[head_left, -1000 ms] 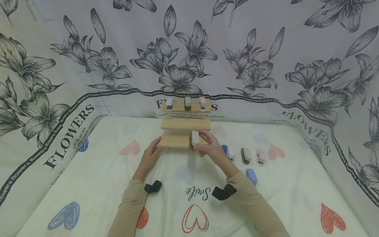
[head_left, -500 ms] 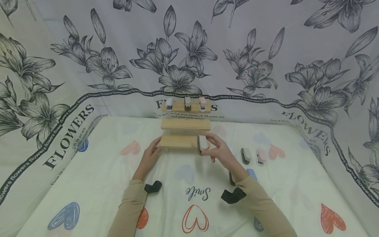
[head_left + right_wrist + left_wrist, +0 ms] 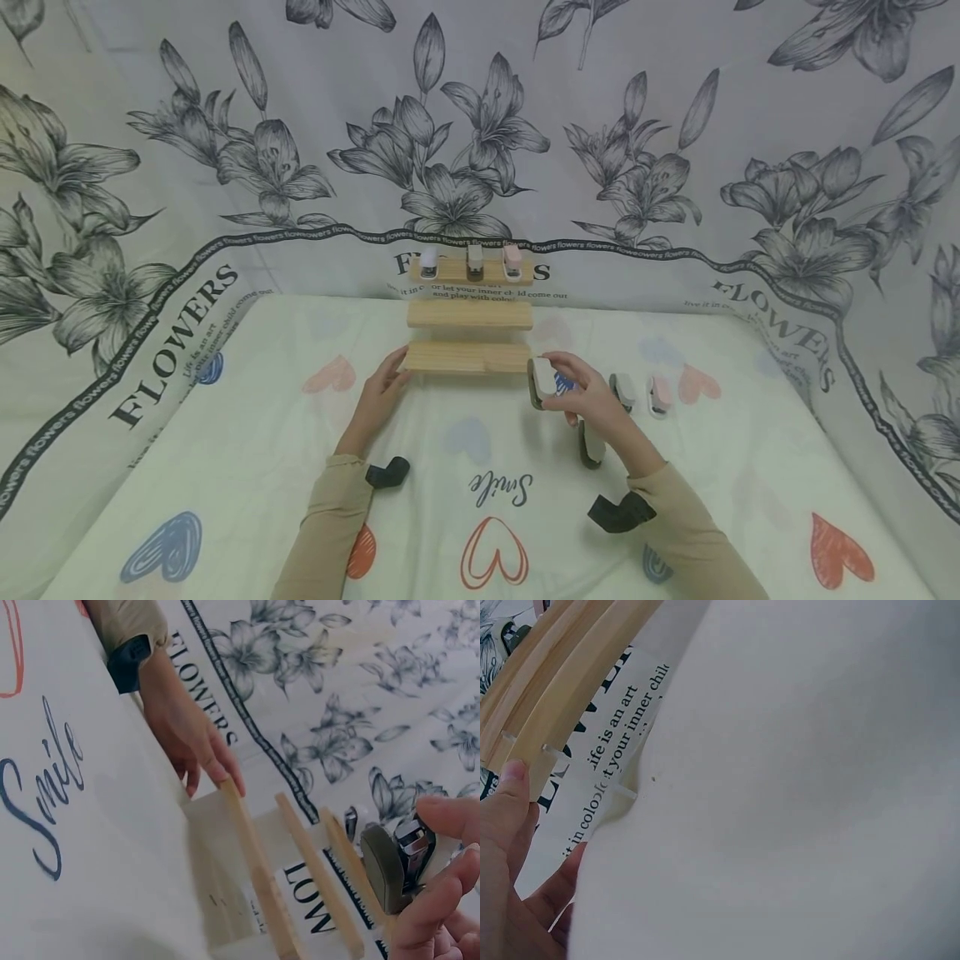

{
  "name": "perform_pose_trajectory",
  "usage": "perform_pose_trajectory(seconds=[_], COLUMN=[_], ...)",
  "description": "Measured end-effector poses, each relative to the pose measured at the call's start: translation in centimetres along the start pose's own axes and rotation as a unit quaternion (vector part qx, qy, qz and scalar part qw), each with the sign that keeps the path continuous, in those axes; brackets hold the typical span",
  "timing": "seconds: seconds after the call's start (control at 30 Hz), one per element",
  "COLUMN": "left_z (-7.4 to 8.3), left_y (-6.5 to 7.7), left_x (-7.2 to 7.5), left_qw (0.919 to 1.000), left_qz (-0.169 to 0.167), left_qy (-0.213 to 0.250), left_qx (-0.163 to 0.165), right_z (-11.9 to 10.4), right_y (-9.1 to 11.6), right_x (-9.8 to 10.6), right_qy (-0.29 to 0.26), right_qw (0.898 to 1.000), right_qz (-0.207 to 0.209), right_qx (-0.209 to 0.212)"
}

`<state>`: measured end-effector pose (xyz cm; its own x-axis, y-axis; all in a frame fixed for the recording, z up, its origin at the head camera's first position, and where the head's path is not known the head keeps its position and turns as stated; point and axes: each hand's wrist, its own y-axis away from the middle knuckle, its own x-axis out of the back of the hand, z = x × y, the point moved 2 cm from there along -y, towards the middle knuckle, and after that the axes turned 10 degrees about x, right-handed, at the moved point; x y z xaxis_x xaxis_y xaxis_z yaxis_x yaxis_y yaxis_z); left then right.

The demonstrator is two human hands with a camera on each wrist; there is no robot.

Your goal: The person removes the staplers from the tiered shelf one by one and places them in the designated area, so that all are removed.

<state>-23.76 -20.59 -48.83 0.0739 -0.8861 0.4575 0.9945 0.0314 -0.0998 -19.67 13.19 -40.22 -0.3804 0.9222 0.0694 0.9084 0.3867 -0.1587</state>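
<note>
My right hand pinches a mini stapler with a pale top and grey-green base, just off the right end of the lowest board of a three-tier wooden rack. In the right wrist view the stapler's metal inner part shows between thumb and fingers. At the rack's left end, my left hand holds the lowest board, thumb on its front corner and fingers beside it. On the top tier stand three mini staplers: white, grey-green and pink.
Right of the rack, a grey-green stapler, a pale one and a pink one lie on the printed white cloth. My right forearm passes close by them. A flower-print curtain hangs behind the rack.
My right hand has carried the stapler rightward and nearer to me, from over the lowest board to beyond its right end. My left hand stays put.
</note>
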Motion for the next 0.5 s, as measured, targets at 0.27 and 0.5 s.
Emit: perform_pose_trajectory(seconds=[0.27,0.5], left_z=[0.2,0.4], left_y=[0.0,0.1], left_x=[-0.1,0.0], left_qw=[1.0000,0.9999], left_qz=[0.001,0.001], left_qy=[-0.007,-0.011], left_qx=[0.005,-0.001], right_z=[0.7,1.2], right_y=[1.9,3.2], right_x=[2.2,4.3], right_qy=[-0.016,-0.004], right_qw=[1.000,0.999], right_qz=[-0.018,-0.023], right_qx=[0.004,0.030])
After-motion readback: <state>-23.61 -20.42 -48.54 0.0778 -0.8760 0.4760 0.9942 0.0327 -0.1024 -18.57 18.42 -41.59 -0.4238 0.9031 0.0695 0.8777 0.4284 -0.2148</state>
